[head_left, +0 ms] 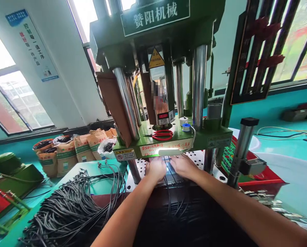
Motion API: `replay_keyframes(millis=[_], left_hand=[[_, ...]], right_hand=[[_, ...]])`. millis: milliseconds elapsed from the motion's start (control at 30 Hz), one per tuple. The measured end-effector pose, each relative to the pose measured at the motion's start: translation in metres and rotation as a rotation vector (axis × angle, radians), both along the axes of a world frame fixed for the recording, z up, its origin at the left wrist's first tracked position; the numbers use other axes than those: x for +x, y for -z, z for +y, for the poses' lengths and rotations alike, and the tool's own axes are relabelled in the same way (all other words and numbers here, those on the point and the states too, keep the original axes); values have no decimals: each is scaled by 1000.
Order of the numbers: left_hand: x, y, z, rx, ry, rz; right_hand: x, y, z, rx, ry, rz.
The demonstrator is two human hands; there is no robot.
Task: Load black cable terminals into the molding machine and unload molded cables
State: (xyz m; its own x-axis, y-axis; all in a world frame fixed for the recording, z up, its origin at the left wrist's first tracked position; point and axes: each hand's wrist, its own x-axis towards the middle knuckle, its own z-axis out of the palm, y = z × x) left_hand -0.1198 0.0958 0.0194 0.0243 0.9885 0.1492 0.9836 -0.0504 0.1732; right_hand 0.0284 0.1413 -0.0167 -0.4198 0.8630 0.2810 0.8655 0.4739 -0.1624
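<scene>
My left hand [156, 168] and my right hand [182, 166] reach in side by side under the green press [145, 151], over its metal work plate. Thin black cables [169, 193] run from the dark area in front of me up between the two hands. The fingers of both hands are bent in against the cables at the mould area; the white lamp bar [170, 152] and the press edge partly hide the fingertips. What sits at the cable ends is hidden. Red-handled pliers [162, 134] lie on the press ledge above my hands.
A big heap of black cables [63, 209] covers the table on the left. Paper sacks [66, 154] stand behind it. A blue-rimmed tape roll [186, 127] sits on the ledge. To the right are a metal post [242, 151], a red tray [261, 183] and loose metallic pieces [274, 204].
</scene>
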Motion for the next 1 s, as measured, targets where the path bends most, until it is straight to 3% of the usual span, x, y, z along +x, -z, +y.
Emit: replay_keyframes(millis=[67,200,467,733,867,1000], left_hand=[[5,9,-3,25,84,16],[9,23,4,23,112,27],[4,29,26,24,142,64],[-2,22,10,126,104,117],[-5,24,7,95,126,136],[-5,16,15,41,144,110]], right_hand=[[-4,6,-1,10,-44,-23],[-9,12,1,9,-50,-64],[-11,10,13,-22,-43,-96],[-22,-17,4,1,-111,-53],[-28,-35,1,-15,-132,3],[-22,-56,-27,-16,-177,56]])
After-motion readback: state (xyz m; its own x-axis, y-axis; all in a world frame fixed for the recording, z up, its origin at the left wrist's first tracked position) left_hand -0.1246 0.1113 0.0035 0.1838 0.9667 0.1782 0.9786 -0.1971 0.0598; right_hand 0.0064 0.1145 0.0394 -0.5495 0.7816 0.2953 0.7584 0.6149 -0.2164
